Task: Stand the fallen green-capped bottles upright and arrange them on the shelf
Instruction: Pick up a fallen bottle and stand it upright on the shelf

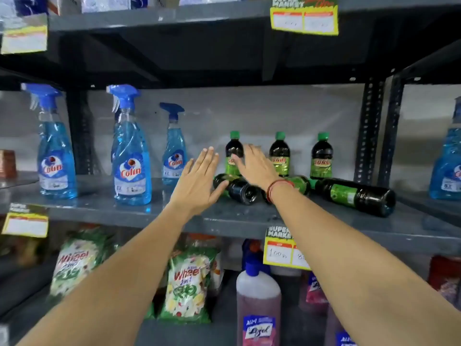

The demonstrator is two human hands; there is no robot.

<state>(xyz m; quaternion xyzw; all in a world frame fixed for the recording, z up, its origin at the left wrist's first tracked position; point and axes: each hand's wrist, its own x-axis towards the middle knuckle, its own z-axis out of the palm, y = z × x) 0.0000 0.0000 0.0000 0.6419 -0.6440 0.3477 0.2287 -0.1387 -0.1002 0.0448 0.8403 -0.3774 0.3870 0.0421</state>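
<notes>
Three dark bottles with green caps stand upright at the back of the grey shelf [124, 213]: one [234, 148] partly behind my right hand, one [280, 153], and one [321, 158]. In front of them several bottles lie on their sides: one [243, 192] with its base toward me, one [300, 183] mostly hidden by my right wrist, and a long one [356, 196] at the right. My left hand [199, 181] is flat with fingers apart, its thumb touching the leftmost fallen bottle. My right hand [254, 168] is spread above the fallen bottles and holds nothing.
Blue Colin spray bottles [131, 156] stand on the same shelf to the left, another at the far right [446, 166]. A perforated upright post [368, 131] bounds the bay. Detergent bags [185, 283] and a Lizol bottle [258, 303] fill the shelf below. Price tags [279, 250] hang from the edges.
</notes>
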